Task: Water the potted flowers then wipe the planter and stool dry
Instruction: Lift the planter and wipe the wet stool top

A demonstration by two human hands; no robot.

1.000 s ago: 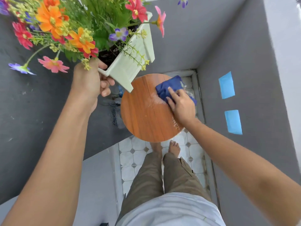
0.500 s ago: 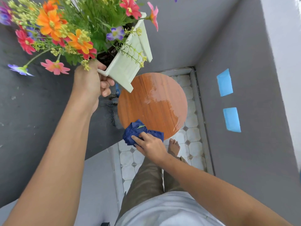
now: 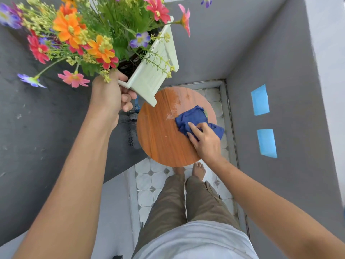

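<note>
Left hand point(image 3: 109, 92) fingers clamp the planter point(image 3: 153, 71) rim; rigid, top-heavy. Right hand point(image 3: 205, 141) fingers press the soft cloth point(image 3: 194, 116) flat onto the stool point(image 3: 160, 139).

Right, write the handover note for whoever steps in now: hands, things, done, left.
Left hand: grips the white planter by its corner, held tilted in the air above the stool.
Right hand: presses the blue cloth flat on the stool top, right side.
Done: most of the stool top looks dry.
Left: a wet patch near the far edge; then set the planter back. Whether the planter is wiped cannot be told.
</note>
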